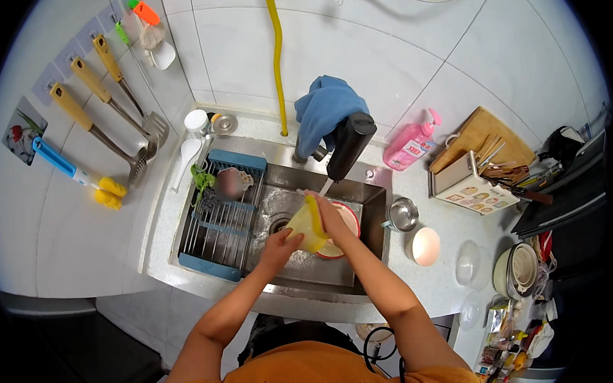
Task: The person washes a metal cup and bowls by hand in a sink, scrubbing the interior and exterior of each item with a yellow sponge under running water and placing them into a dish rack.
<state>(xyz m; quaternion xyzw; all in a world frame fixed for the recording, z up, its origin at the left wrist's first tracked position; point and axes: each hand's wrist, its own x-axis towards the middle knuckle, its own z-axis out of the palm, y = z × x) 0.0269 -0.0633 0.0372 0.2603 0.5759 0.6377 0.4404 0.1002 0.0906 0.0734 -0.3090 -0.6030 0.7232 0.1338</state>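
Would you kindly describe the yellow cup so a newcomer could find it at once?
Start at the steel sink, under the black tap. There both hands hold a yellow cup over a red-rimmed bowl; it is the only yellow item in the basin.

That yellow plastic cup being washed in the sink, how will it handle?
The yellow cup probably feels light, being thin plastic. Held by both the left hand and right hand under the running tap, it is likely wet and slippery.

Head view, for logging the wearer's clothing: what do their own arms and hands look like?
Both forearms are bare, with no gloves, and no rings or watch can be made out on the left hand or right hand. An orange top covers the shoulders; a black cable hangs there.
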